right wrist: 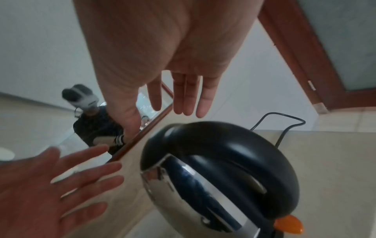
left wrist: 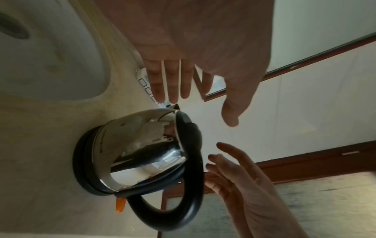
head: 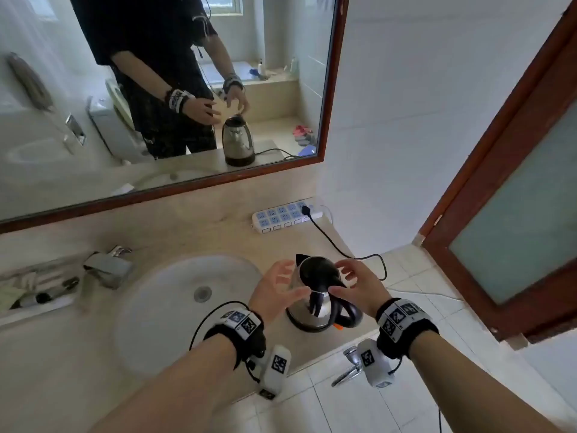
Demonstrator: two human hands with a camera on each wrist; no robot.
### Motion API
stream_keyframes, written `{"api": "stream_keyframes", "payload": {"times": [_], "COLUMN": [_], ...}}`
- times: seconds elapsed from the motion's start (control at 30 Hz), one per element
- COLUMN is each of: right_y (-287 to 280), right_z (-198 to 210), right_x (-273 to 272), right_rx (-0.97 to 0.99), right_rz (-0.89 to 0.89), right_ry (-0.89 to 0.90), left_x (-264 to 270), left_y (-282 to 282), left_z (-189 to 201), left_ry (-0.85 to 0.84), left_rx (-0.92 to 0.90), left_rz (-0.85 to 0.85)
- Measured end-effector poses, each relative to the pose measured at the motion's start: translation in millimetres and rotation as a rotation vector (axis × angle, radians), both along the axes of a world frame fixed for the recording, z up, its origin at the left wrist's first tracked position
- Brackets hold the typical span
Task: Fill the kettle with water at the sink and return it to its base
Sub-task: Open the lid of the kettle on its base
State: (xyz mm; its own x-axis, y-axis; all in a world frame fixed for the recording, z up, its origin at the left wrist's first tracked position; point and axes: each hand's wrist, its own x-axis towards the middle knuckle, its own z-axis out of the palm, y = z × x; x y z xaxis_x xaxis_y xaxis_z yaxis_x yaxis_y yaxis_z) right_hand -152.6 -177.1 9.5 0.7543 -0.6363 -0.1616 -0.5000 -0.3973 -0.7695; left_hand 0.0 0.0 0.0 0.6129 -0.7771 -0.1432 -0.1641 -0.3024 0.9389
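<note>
A steel kettle (head: pixel 318 296) with a black lid, black handle and orange switch stands on its black base (head: pixel 307 326), on the counter just right of the white sink (head: pixel 175 307). My left hand (head: pixel 288 281) hovers by the kettle's left side with fingers spread, holding nothing. Beside the lid on the right is my right hand (head: pixel 346 278), also open and not gripping. The left wrist view shows the kettle (left wrist: pixel 142 145) on the base (left wrist: pixel 81 161) between my left hand (left wrist: pixel 193 72) and right hand (left wrist: pixel 234 173). In the right wrist view the handle (right wrist: pixel 234 153) lies below my right hand (right wrist: pixel 173 72).
A chrome faucet (head: pixel 106 265) sits left of the sink beside a tray of toiletries (head: pixel 37 289). A white power strip (head: pixel 284 215) lies at the back, its black cord (head: pixel 343 250) running to the base. A mirror hangs above; a wooden door (head: pixel 515 214) stands right.
</note>
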Motion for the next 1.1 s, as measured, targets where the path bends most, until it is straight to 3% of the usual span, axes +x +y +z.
{"api": "stream_keyframes", "payload": {"times": [0.17,0.33,0.5,0.63,0.93,1.1], "right_y": [-16,-24,-22,-19,1,14], "right_z": [-20,-25,-20,-15,-10,-7], "right_x": [19,29,35,37,32,23], "right_rx": [-0.08,-0.112,-0.22,-0.238,-0.248,-0.048], "right_rz": [0.171,0.25,0.301,0.287,0.15,0.017], "right_ry": [0.075,0.145,0.229,0.271,0.24,0.058], "left_x": [4,9,18,19,24,27], "left_y": [-21,-37,-52,-54,-50,-51], "left_z": [-31,-49,-54,-57,-64,-66], "left_ry": [0.053,0.133,0.06,-0.029,-0.032,-0.039], "left_rx": [0.126,0.157,0.188,0.191,0.116,0.13], "left_rz": [0.034,-0.055,-0.137,-0.184,-0.18,-0.202]}}
